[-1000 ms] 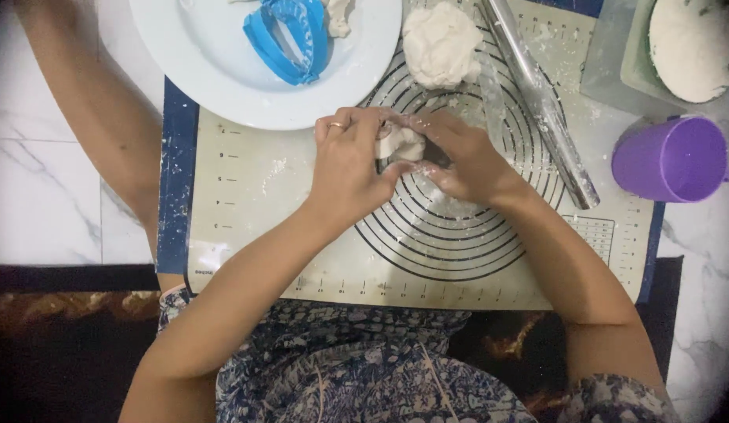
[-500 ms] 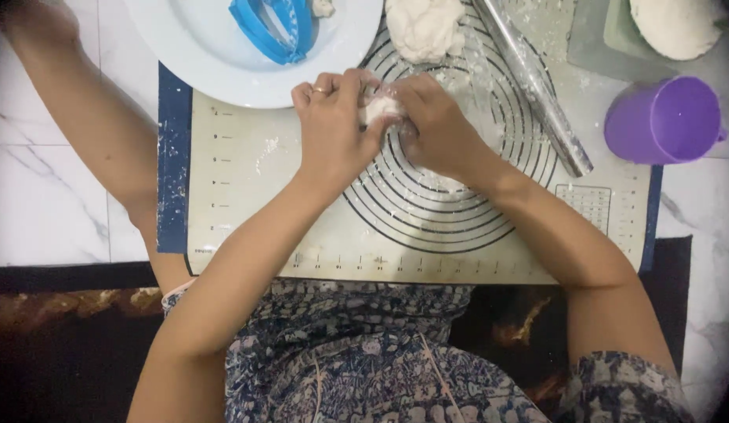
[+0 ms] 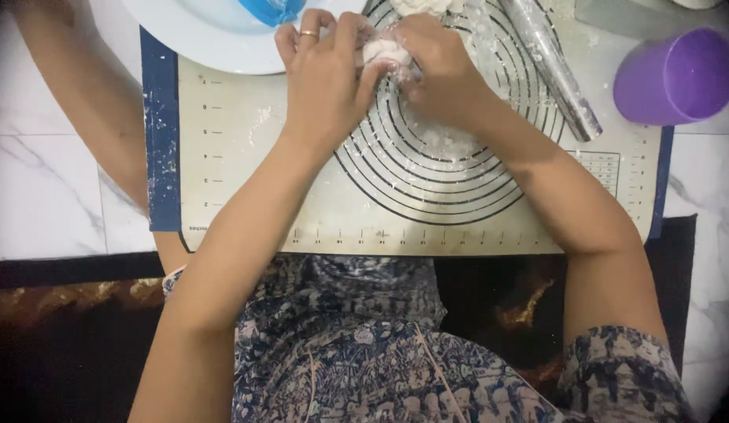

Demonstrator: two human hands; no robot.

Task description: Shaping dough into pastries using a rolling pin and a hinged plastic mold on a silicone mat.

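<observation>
Hands point(image 3: 384, 74) — dough piece point(image 3: 382, 52) between (pinched)

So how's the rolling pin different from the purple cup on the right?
The rolling pin lies flat and slanted on the baking mat; the purple cup stands on the marble just off the mat. The pin is long, thin, pale and flour-dusted; the cup is short, round and looks clean. Neither is touched by a hand.
</observation>
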